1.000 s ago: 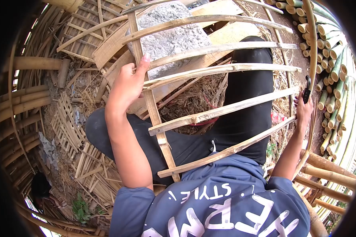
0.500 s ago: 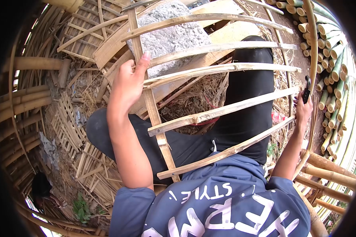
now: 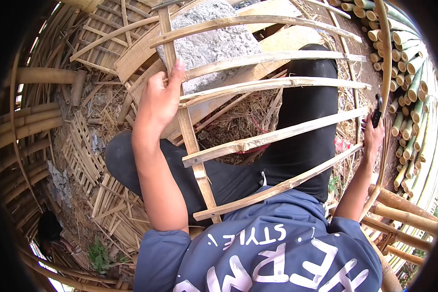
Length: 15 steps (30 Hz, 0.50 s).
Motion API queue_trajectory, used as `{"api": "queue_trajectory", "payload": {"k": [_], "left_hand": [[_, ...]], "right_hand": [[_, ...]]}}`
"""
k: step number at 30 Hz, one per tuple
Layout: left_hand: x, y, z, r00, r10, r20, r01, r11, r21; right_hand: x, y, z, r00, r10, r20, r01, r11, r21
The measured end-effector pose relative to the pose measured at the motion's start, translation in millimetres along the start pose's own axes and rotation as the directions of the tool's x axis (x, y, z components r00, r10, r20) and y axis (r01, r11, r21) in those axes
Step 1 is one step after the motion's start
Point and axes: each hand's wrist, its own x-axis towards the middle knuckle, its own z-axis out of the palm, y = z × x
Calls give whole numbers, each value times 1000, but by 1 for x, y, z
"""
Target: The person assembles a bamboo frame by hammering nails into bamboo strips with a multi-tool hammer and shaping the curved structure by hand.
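Note:
A bamboo slat frame lies across my lap, its curved slats fixed to a side strip at left and a thinner one at right. Along the left strip, my left hand is wrapped round the wood, with the thumb stretched along the top. At the right ends of the slats, my right hand is closed round a black-handled tool. The tool's tip is too small to name. Behind the upper slats sits a rough grey stone block, partly covered by them.
Cut bamboo poles are stacked at right. A tall curved bamboo strip rises close to my right hand. More slat panels and wooden boards lie at left, over straw and scraps. Bamboo rails stand along the left side.
My left hand and the upper left of the frame have shifted very slightly in the view. Both hands keep their hold.

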Motion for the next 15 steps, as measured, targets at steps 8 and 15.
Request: {"api": "queue_trajectory", "payload": {"k": [8, 15], "left_hand": [[-12, 14, 1, 998, 10, -55, -17, 991, -136], [-15, 23, -5, 1000, -9, -3, 9, 994, -110]], "right_hand": [[1, 4, 3, 1000, -9, 10, 9, 1000, -7], [0, 7, 7, 1000, -28, 4, 28, 999, 21]]}}
